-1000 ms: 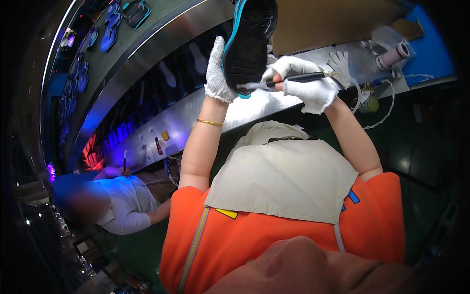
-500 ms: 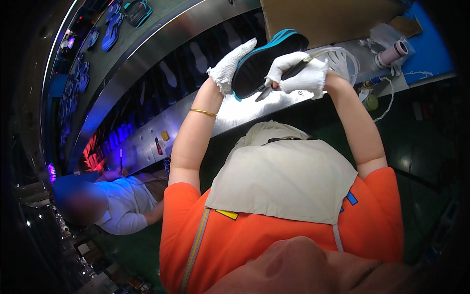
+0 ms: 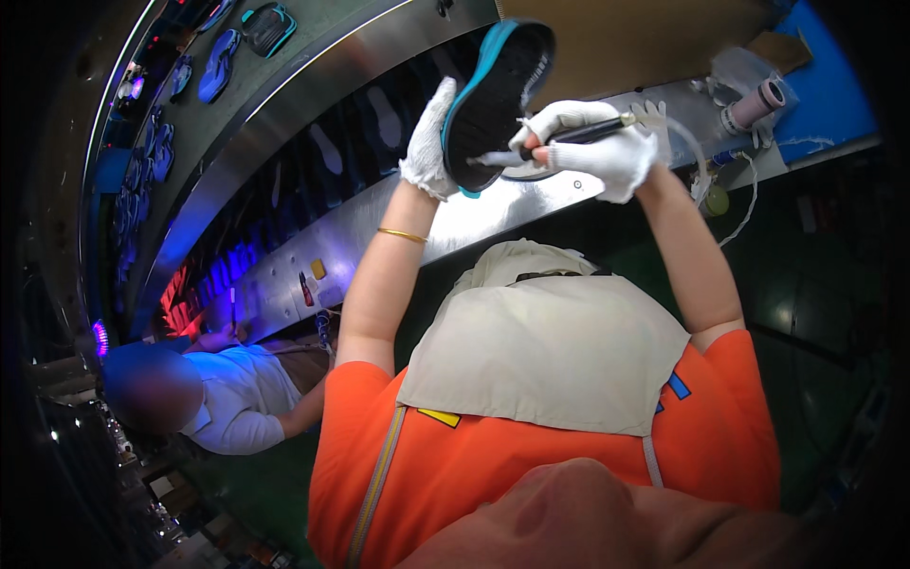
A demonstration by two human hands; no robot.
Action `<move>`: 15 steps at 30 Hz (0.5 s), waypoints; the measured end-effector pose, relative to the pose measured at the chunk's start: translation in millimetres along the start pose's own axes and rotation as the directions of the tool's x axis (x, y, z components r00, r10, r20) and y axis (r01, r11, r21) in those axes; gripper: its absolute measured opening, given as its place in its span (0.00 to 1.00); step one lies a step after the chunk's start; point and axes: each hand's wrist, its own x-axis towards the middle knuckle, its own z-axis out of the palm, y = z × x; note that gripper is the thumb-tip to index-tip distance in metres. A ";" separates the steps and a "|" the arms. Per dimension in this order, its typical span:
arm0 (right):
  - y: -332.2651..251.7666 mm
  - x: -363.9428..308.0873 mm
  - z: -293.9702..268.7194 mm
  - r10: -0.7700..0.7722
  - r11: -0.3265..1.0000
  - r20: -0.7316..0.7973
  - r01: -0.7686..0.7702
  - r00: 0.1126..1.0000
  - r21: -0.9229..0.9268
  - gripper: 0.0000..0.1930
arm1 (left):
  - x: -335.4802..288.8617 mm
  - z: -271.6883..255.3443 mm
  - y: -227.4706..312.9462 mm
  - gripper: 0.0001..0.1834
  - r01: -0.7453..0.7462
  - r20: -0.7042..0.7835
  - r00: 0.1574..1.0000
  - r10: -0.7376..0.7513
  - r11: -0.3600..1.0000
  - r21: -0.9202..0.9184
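My left hand point(image 3: 431, 142), in a white knit glove, grips a black shoe sole point(image 3: 491, 109) with a teal rim along its left side. The sole is held tilted above the metal bench, its black inner face turned to me. In my white-gloved right hand point(image 3: 607, 161) is a brush point(image 3: 592, 131) with a dark handle. A clear tube point(image 3: 690, 142) runs off behind that hand. The brush's pale tip is over the near end of the sole and seems to touch it. Bare fingertips show at the right glove.
A bright metal bench point(image 3: 284, 270) runs along in front. Dark slots with pale insoles point(image 3: 384, 116) lie behind it. Blue soles point(image 3: 219, 66) rest on the belt at upper left. A pink cylinder point(image 3: 758, 102) stands at right beside a blue panel point(image 3: 834, 85). A person point(image 3: 232, 398) works at left.
The sole has moved left and turned more upright. The right hand has turned the brush so its tip points left onto the sole's near end.
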 end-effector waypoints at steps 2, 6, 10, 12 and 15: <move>18.4 -0.3 20.5 -0.017 0.998 -0.111 0.023 0.994 0.050 0.03 | 3.5 -14.6 -0.4 0.39 0.039 0.378 0.925 0.021 0.988 -0.151; 21.8 -9.8 43.9 -0.017 1.000 -0.067 0.017 0.998 -0.006 0.03 | -1.7 -22.5 -10.1 0.41 -0.093 0.115 0.988 0.107 0.988 -0.126; 17.3 -3.7 32.5 0.094 0.905 -0.084 -0.050 0.992 0.422 0.05 | -5.6 -24.0 -16.9 0.39 -0.158 0.174 0.966 0.192 0.968 -0.193; 15.6 2.4 34.3 0.002 0.970 -0.303 0.072 0.953 0.234 0.05 | -10.4 -14.9 -20.5 0.36 -0.118 0.084 0.985 0.148 0.950 -0.289; 16.1 4.2 48.3 -0.181 0.983 -0.304 0.179 0.935 -0.032 0.04 | -6.9 -17.0 -30.9 0.35 -0.224 0.049 0.971 0.235 0.960 -0.169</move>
